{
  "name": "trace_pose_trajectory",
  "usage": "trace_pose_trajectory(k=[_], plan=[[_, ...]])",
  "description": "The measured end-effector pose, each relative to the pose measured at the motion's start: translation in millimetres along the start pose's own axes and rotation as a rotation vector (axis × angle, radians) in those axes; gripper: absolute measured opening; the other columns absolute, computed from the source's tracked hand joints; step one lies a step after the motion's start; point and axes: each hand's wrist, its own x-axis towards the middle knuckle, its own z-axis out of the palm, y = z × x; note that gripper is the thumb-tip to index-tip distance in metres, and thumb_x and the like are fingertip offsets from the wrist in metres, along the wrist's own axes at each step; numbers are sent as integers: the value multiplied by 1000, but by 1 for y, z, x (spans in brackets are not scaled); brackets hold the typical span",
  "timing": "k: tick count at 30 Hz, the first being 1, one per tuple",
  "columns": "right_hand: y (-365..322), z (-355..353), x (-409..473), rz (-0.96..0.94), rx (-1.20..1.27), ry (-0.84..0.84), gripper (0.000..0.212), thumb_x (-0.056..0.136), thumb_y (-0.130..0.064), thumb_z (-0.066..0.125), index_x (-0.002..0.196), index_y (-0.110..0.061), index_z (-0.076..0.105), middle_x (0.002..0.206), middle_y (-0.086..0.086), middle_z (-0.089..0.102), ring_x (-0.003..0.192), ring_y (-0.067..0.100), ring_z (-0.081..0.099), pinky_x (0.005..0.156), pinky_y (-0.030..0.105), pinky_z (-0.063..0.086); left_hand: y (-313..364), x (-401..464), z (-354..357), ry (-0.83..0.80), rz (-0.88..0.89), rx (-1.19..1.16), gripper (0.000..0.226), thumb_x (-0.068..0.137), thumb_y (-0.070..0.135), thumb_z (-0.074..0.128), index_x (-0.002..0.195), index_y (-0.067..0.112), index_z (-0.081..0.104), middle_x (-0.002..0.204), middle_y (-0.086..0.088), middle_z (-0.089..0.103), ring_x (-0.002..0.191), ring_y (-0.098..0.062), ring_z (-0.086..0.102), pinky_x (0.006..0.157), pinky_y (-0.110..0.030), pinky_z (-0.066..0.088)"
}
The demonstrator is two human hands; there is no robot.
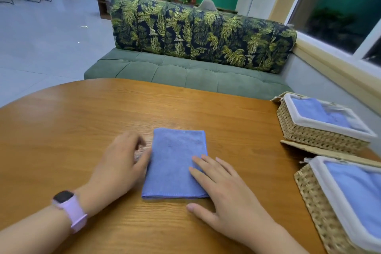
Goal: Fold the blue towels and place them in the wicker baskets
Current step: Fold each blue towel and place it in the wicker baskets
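A folded blue towel (174, 161) lies flat on the wooden table (82, 121) in front of me. My left hand (120, 163), with a pink watch on its wrist, sits at the towel's left edge with loosely curled fingers touching it. My right hand (224, 189) lies flat with straight fingers pressing the towel's lower right part. Two wicker baskets with white liners stand at the right: the far basket (309, 130) and the near basket (321, 212). Each holds a folded blue towel.
A flat woven lid (309, 148) lies between the two baskets. Beyond the table stands a green sofa (185, 72) with leaf-print cushions. A window and wall run along the right side.
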Motion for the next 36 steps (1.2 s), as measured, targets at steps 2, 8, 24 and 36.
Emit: trace_pose_trajectory(k=[2,8,24,36], plan=[[-3,1,6,-36,63,-7,72,93,-69,42,149,-24,44,160,-4,36,150,12,27,120,33,14,8,-20,-12,-126,-216,18,36,94,52,54,74,23,56,74,8,56,72,-11,54,64,-35,39],[-24,11,30,-55,165,-128,85,88,-77,39,158,-36,17,167,-12,5,153,6,-2,124,30,-3,32,-32,-17,-337,-466,-151,38,76,53,75,74,18,60,65,6,66,61,-10,59,62,-30,45],[-25,19,34,18,289,38,77,82,-64,56,149,-32,37,152,-17,40,140,4,35,118,23,22,25,-21,-12,-212,203,-87,32,82,45,52,113,39,61,99,21,39,89,1,48,78,-20,42],[24,2,66,327,876,278,10,88,-19,74,91,-27,70,83,-19,73,78,-3,65,73,18,48,25,16,-4,-145,-229,-464,25,97,42,59,82,25,71,62,0,63,49,-7,54,57,-33,46]])
